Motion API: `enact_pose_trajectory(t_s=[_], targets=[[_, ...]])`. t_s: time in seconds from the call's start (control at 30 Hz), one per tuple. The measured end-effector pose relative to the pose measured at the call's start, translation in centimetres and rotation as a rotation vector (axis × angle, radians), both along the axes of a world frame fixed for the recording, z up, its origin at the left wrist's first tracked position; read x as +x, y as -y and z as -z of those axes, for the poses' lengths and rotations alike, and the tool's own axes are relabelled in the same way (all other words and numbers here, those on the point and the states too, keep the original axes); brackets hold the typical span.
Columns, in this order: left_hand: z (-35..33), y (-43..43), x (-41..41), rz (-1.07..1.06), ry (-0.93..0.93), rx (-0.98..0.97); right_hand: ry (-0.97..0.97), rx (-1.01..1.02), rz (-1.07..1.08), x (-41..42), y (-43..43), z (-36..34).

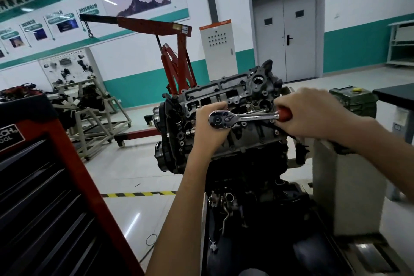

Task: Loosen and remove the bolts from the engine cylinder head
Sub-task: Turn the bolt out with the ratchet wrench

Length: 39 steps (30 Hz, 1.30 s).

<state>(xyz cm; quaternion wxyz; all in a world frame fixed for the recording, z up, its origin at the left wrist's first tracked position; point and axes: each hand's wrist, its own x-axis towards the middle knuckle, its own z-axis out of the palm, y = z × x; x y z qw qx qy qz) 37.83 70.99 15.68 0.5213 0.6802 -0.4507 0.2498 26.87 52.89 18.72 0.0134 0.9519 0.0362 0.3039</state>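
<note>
- While the ratchet wrench (243,117) lies across the cylinder head (233,93), its handle points to 3 o'clock from its chrome drive end.
- Of the two hands, the left hand (208,127) is curled round that drive end.
- The right hand (313,114) is closed tight round the red grip.
- The cylinder head tops the engine at centre frame, tilted.
- A red tool chest (44,186) stands at 8 o'clock of it, and a red engine hoist (177,51) at 11 o'clock.
</note>
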Motion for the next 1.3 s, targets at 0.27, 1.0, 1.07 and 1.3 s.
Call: enact_pose_trajectory(t_s=[0.27, 1.0, 1.07, 1.3], targets=[[0.8, 0.9, 0.6, -0.045, -0.136, -0.178, -0.171, 1.078, -0.351, -1.1, -11.6, 11.6], [0.5, 0.1, 0.9, -0.048, -0.117, -0.174, -0.198, 1.195, -0.453, -0.8, -13.3, 11.8], [0.5, -0.1, 1.1, -0.066, -0.099, -0.14, -0.228, 1.159, -0.455, -0.8, -13.0, 11.6], [-0.2, -1.1, 0.7, 0.028, -0.057, 0.001, -0.247, 0.163, -0.186, 0.0, -1.5, 1.9]])
